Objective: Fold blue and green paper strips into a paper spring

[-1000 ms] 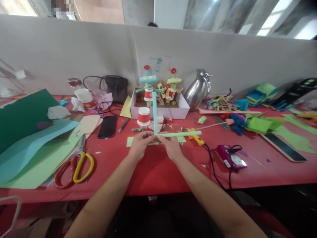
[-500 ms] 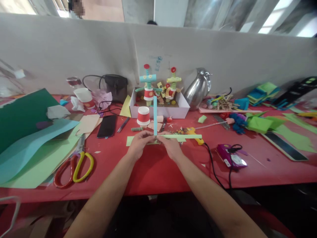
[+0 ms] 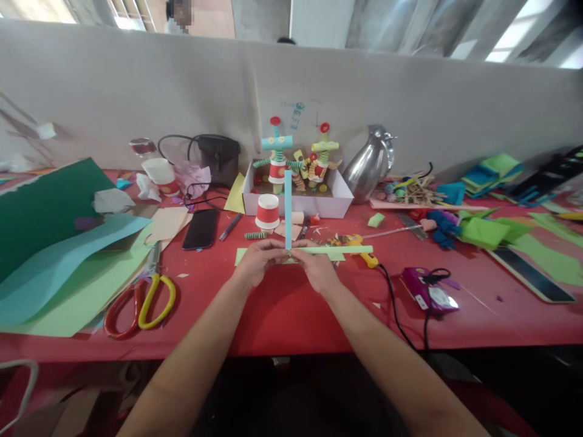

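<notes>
My left hand (image 3: 259, 262) and my right hand (image 3: 316, 267) meet over the table, fingertips pinched where two paper strips cross at a corner. A light blue paper strip (image 3: 288, 209) points away from me, and a pale green paper strip (image 3: 348, 249) runs out to the right. The fingers partly hide the joint. Beneath the hands lies another pale green paper piece (image 3: 240, 256). Just beyond stand a red and white paper cup (image 3: 267, 212) and a small folded paper spring (image 3: 255, 235). A yellow glue gun (image 3: 370, 260) lies right of my right hand, partly behind the green strip.
Scissors (image 3: 157, 301), a phone (image 3: 200, 229) and coloured paper sheets (image 3: 82, 297) lie left. A white box (image 3: 296, 205) with paper figures stands behind, beside a steel jug (image 3: 371, 164). Right are a purple box (image 3: 426, 290) with a black cable and a tablet (image 3: 531, 274).
The camera view has turned slightly left, so the table items appear farther right. Both hands keep their pinch on the strips, with hardly any visible finger movement.
</notes>
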{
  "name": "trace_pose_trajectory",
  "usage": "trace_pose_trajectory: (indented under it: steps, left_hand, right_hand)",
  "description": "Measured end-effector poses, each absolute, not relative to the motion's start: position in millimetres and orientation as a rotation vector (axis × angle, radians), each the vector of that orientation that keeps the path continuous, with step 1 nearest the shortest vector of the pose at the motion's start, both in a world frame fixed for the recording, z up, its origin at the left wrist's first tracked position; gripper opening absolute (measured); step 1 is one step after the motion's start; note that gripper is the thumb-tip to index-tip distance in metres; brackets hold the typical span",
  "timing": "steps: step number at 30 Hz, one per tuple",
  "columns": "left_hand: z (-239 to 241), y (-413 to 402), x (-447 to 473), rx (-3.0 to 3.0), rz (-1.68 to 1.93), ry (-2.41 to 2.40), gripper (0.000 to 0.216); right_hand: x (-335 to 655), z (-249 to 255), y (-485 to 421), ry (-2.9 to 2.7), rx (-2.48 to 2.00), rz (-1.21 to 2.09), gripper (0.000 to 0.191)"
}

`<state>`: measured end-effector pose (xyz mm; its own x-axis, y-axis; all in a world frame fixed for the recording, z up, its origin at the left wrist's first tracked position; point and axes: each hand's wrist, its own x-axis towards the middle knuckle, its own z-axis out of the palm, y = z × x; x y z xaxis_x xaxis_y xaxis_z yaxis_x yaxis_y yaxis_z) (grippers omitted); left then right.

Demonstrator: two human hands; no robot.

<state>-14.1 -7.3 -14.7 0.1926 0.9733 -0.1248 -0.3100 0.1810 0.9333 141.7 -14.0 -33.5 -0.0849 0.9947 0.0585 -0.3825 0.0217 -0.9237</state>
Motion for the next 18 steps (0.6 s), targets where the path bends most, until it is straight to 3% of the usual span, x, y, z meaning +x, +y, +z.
trace_pose_trajectory:
  steps: [18]
  left_hand:
    - [-19.3,-5.7,-9.9,0.894,1.178,0.898,0.019]
  right_hand:
    - [140.0,-31.3,-11.8,-0.894,-0.78,1.515,0.016]
